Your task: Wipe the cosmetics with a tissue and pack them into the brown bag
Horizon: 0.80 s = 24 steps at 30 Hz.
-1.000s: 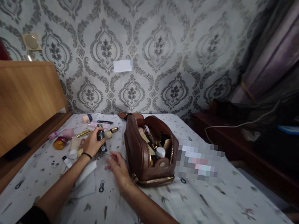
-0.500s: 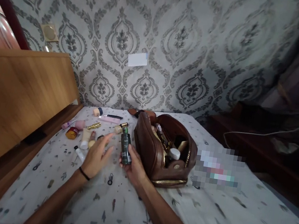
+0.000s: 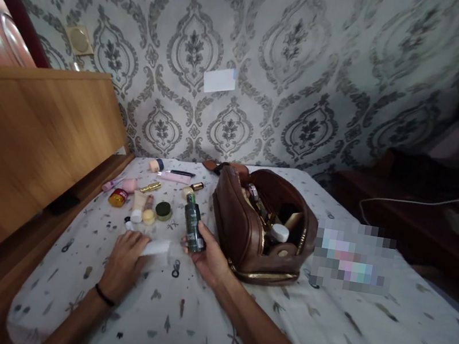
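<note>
My right hand point(image 3: 210, 259) is wrapped round a dark green bottle point(image 3: 193, 225) held upright, left of the open brown leather bag point(image 3: 236, 222). In my left hand point(image 3: 125, 260), low over the sheet, the fingers are closed on a white strip point(image 3: 157, 249), smeared by motion, so I cannot tell its kind. Just beyond that hand lie a beige tube point(image 3: 138, 204) with a white cap, a small pale yellow jar point(image 3: 148, 217) and a round dark green jar point(image 3: 163, 210). A small black-tipped item point(image 3: 128, 221) is partly hidden behind the left knuckles.
Farther back are an amber jar point(image 3: 118, 197), a gold tube point(image 3: 151, 187), a pink tube point(image 3: 176, 177) and a beige bottle with a dark cap point(image 3: 156, 165). The bag holds a white-lidded jar point(image 3: 279, 233). A wooden board point(image 3: 39, 136) borders the bed on the left.
My left hand has moved left and down, now with the white strip in it, uncovering the round dark green jar. My right hand still holds the bottle. The view has shifted slightly.
</note>
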Available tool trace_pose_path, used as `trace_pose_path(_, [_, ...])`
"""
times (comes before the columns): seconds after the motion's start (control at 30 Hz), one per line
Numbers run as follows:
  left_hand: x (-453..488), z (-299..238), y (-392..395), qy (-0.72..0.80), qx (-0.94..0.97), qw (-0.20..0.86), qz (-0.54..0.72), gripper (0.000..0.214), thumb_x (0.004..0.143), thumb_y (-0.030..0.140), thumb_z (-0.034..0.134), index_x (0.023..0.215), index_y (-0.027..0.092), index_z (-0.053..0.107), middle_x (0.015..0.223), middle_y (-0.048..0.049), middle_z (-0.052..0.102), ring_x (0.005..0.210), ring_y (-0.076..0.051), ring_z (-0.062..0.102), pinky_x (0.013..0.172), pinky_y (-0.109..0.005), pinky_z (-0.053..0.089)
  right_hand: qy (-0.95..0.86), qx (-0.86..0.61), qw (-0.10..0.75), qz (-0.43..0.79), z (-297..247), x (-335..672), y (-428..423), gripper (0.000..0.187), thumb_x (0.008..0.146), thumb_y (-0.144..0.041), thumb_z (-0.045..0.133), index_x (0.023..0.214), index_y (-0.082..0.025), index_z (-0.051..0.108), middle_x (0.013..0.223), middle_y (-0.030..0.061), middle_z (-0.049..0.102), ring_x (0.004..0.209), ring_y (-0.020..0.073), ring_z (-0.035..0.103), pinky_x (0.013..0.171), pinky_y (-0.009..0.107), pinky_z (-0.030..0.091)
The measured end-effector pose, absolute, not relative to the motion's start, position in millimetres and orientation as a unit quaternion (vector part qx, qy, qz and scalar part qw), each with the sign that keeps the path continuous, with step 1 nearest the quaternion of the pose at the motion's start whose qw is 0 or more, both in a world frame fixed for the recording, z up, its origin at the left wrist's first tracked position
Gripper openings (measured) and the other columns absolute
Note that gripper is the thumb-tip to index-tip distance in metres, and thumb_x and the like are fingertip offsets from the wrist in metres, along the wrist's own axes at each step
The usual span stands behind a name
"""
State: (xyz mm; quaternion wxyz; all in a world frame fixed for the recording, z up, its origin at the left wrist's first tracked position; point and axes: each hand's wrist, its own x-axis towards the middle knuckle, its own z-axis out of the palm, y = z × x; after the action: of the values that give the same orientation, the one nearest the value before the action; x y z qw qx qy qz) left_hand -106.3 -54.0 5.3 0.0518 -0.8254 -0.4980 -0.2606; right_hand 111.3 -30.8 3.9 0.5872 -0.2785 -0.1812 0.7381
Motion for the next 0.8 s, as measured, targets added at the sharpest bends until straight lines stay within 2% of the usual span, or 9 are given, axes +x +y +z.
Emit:
trace_pose_path(0.13, [-92.5, 27.8, -46.4, -0.499, -0.79, 0.014, -0.356, 0.019, 0.091, 0.027, 0.042, 0.094, 0.019, 0.059, 0.092, -0.0088, 0.061, 0.09, -0.027, 0.055, 0.081, -0.04, 0.045, -0.174, -0.287, 0.576, 0.746, 1.6, 111.8, -29.3, 0.034, 0.074, -0.044, 0.077, 0.088, -0.017, 0.063, 0.066, 0.0, 0.066, 0.057, 0.0133, 0.062, 0.049, 0.023, 0.048])
trace_pose_path(0.33, [-32.1, 36.7, -32.3, -0.452, -0.739, -0.173, -0.469, 0.027, 0.094, 0.028, 0.042, 0.115, 0.018, 0.056, 0.111, -0.009, 0.062, 0.108, -0.024, 0.057, 0.097, -0.039, 0.044, -0.187, -0.258, 0.604, 0.731, -4.9, 107.9, -26.2, 0.034, 0.068, -0.042, 0.08, 0.092, -0.022, 0.065, 0.08, -0.0001, 0.072, 0.072, 0.0167, 0.067, 0.058, 0.025, 0.051])
trace_pose_path(0.47, [9.6, 16.6, -24.3, -0.43, -0.719, -0.257, -0.481, 0.046, 0.092, 0.03, 0.048, 0.137, 0.019, 0.043, 0.137, -0.0132, 0.051, 0.132, -0.026, 0.044, 0.113, -0.043, 0.032, -0.166, -0.264, 0.627, 0.714, -7.8, 104.4, -25.4, 0.041, 0.063, -0.039, 0.082, 0.1, -0.026, 0.069, 0.094, -0.0005, 0.074, 0.088, 0.0192, 0.067, 0.071, 0.028, 0.053])
trace_pose_path(0.6, [22.5, 11.3, -16.6, -0.448, -0.661, -0.332, -0.503, 0.061, 0.09, 0.031, 0.054, 0.145, 0.018, 0.03, 0.152, -0.0144, 0.037, 0.142, -0.026, 0.033, 0.119, -0.043, 0.023, -0.167, -0.273, 0.622, 0.715, -5.6, 104.1, -26.8, 0.046, 0.062, -0.043, 0.082, 0.103, -0.025, 0.07, 0.098, 0.002, 0.074, 0.09, 0.0206, 0.067, 0.072, 0.029, 0.053])
trace_pose_path(0.7, [19.6, 13.5, -11.5, -0.45, -0.598, -0.369, -0.55, 0.07, 0.085, 0.034, 0.064, 0.145, 0.02, 0.029, 0.148, -0.0122, 0.041, 0.137, -0.026, 0.04, 0.117, -0.042, 0.027, -0.187, -0.285, 0.607, 0.718, -0.8, 104.6, -30.2, 0.047, 0.062, -0.047, 0.083, 0.1, -0.023, 0.071, 0.091, 0.002, 0.074, 0.086, 0.0197, 0.067, 0.065, 0.026, 0.052])
trace_pose_path(0.8, [15.6, 13.4, -7.5, -0.442, -0.535, -0.417, -0.587, 0.068, 0.078, 0.04, 0.071, 0.137, 0.02, 0.041, 0.129, -0.0091, 0.058, 0.12, -0.024, 0.056, 0.106, -0.037, 0.041, -0.223, -0.302, 0.593, 0.712, 3.5, 104.5, -34.9, 0.048, 0.064, -0.053, 0.081, 0.097, -0.021, 0.071, 0.084, 0.0016, 0.073, 0.077, 0.018, 0.065, 0.056, 0.024, 0.05])
